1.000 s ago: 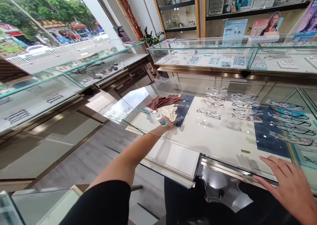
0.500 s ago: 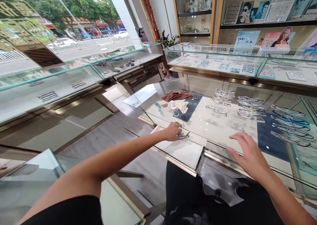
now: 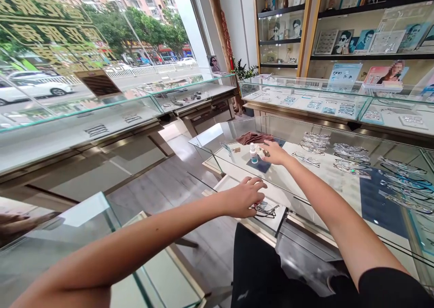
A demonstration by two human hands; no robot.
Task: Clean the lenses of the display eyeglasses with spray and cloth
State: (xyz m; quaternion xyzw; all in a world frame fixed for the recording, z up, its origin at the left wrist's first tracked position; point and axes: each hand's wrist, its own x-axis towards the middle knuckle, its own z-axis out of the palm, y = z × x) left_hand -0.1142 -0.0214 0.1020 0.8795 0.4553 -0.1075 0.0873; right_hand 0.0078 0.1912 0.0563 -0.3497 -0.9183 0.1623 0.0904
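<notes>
left hand (image 3: 241, 197), fingers loosely parted, perhaps guards the spectacles (image 3: 268, 210); right hand (image 3: 274, 153), also unclenched, hovers beside the bottle (image 3: 254, 155).

Blk short sleeve (image 3: 389, 287) R arm, blk bottoms (image 3: 254, 265) w/ sm. pale mark (image 3: 243, 295)

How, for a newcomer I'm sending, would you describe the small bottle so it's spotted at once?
Find the glass counter under the right hand. Near its left end, the bottle stands in front of the brown cloth, left of that hand. White with a bluish label, it is the only bottle there.
</notes>
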